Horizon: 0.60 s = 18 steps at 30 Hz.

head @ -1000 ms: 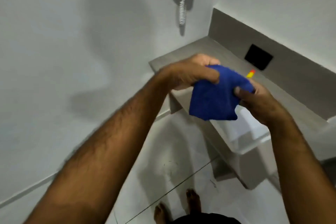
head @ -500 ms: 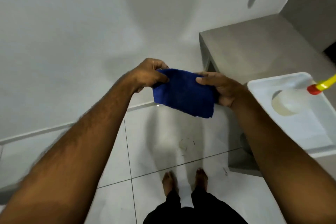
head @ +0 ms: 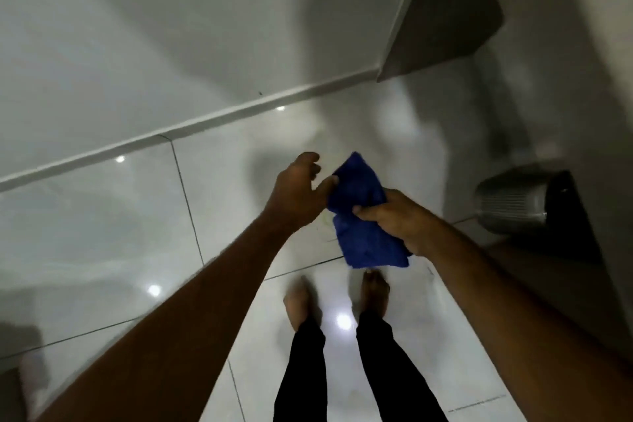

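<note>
A folded dark blue cloth (head: 363,216) hangs in front of me above the white tiled floor. My right hand (head: 397,219) grips its right side, thumb on top and fingers curled underneath. My left hand (head: 301,192) is at the cloth's upper left edge. Its thumb touches that edge, and its fingers are loosely curled and apart from the fabric.
The end of a grey counter (head: 442,10) juts out at the upper right. A ribbed metal bin (head: 510,205) stands under it on the right. A white baseboard (head: 205,120) runs along the wall. My bare feet (head: 373,291) stand on the glossy floor tiles (head: 120,233).
The view has tilted down from the counter and white basin to the floor. Both hands came lower with the cloth. My left hand has loosened from its grip on the cloth's left edge.
</note>
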Each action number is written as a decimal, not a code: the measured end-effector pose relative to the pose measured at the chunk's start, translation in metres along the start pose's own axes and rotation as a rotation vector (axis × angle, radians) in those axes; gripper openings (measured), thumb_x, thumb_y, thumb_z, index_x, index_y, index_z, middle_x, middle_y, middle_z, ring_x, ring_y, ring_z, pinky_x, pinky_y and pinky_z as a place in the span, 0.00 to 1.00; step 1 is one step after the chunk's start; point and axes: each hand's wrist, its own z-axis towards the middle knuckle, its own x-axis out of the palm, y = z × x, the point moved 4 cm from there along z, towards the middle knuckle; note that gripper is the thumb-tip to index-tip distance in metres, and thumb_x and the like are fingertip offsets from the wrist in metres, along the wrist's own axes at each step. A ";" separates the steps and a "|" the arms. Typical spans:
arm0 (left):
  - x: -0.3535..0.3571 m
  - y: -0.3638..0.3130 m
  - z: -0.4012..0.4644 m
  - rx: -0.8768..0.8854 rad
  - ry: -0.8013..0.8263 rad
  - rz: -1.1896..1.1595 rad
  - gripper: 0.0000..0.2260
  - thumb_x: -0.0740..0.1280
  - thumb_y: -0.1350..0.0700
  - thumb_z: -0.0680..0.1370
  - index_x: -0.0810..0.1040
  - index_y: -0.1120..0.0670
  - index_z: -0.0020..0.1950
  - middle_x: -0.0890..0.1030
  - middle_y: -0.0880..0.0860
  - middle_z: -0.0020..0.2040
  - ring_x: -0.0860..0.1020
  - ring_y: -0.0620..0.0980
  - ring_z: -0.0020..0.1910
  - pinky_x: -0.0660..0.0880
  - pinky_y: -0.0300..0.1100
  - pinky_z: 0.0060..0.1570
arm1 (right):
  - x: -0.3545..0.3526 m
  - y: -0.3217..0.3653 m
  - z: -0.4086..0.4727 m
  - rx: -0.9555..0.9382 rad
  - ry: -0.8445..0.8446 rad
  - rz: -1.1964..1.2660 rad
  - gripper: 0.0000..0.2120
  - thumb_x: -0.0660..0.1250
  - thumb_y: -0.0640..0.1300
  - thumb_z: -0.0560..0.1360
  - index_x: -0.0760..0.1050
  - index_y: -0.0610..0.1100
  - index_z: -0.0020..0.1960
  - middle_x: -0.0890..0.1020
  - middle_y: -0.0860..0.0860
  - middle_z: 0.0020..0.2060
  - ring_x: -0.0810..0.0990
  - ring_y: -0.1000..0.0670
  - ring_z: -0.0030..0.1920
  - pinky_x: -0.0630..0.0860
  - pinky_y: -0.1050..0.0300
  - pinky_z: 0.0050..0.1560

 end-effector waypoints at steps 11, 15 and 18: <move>0.167 0.310 0.088 -0.102 0.236 0.663 0.36 0.64 0.47 0.79 0.52 0.67 0.76 0.59 0.67 0.76 0.55 0.65 0.76 0.56 0.54 0.74 | -0.062 -0.205 0.231 0.146 -0.411 -0.081 0.21 0.61 0.48 0.81 0.69 0.37 0.69 0.77 0.39 0.64 0.77 0.40 0.63 0.73 0.45 0.65; 0.208 0.356 0.119 -0.060 0.251 0.735 0.40 0.65 0.45 0.78 0.47 0.66 0.77 0.50 0.67 0.78 0.46 0.65 0.78 0.51 0.56 0.76 | -0.068 -0.232 0.282 0.164 -0.602 -0.320 0.20 0.59 0.48 0.81 0.70 0.36 0.67 0.78 0.39 0.63 0.77 0.38 0.62 0.73 0.50 0.61; 0.231 0.377 0.144 -0.026 0.238 0.762 0.43 0.66 0.44 0.77 0.44 0.66 0.77 0.45 0.67 0.78 0.42 0.64 0.78 0.48 0.56 0.76 | -0.063 -0.243 0.315 0.101 -0.741 -0.483 0.17 0.58 0.46 0.82 0.72 0.35 0.64 0.80 0.36 0.59 0.78 0.37 0.59 0.73 0.53 0.54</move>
